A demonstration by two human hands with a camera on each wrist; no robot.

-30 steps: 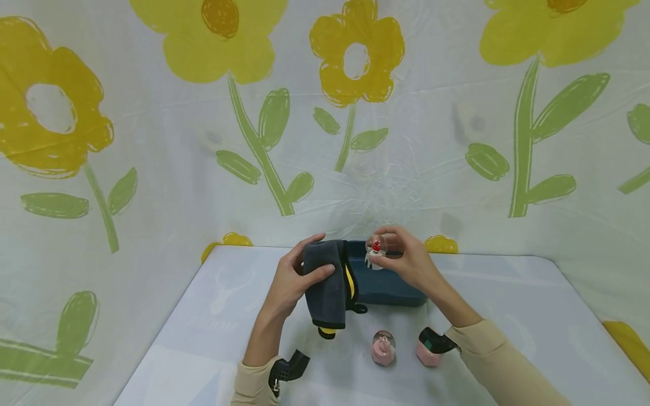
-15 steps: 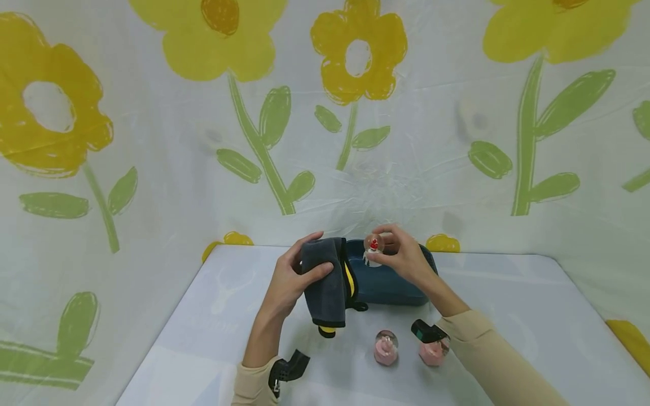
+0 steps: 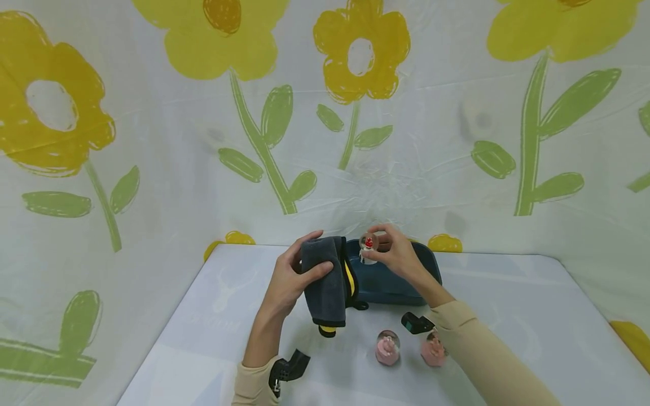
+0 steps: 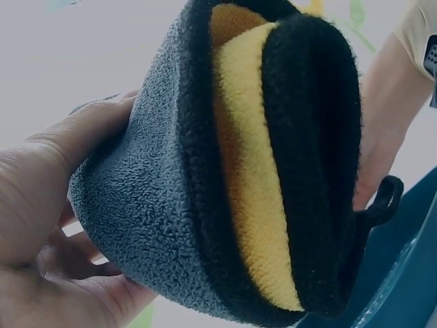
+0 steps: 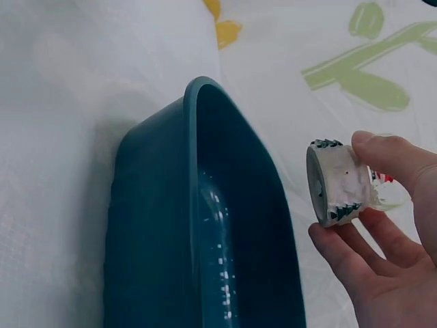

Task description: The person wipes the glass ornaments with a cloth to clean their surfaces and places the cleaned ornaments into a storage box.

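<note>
Head view: left hand (image 3: 289, 276) grips cloth (image 3: 325, 296), right hand (image 3: 399, 257) pinches snow globe (image 3: 367, 249); I'd guess the wiping step, next needing gentle contact.

Left sleeve (image 3: 250, 386) plain beige, behind left hand (image 3: 285, 277); angular black unit (image 3: 291, 368) strapped on, silvery fitting (image 3: 276, 386). Right sleeve (image 3: 482, 347), behind right hand (image 3: 398, 254), likewise beige; smaller black unit (image 3: 420, 324), green patch (image 3: 408, 324).

The left hand (image 3: 289, 277) grips a folded, black-edged gray-and-yellow cloth (image 3: 325, 296); the right hand (image 3: 400, 255) holds a white-based clear globe (image 3: 367, 242) upright near the bin (image 3: 393, 295).
</note>
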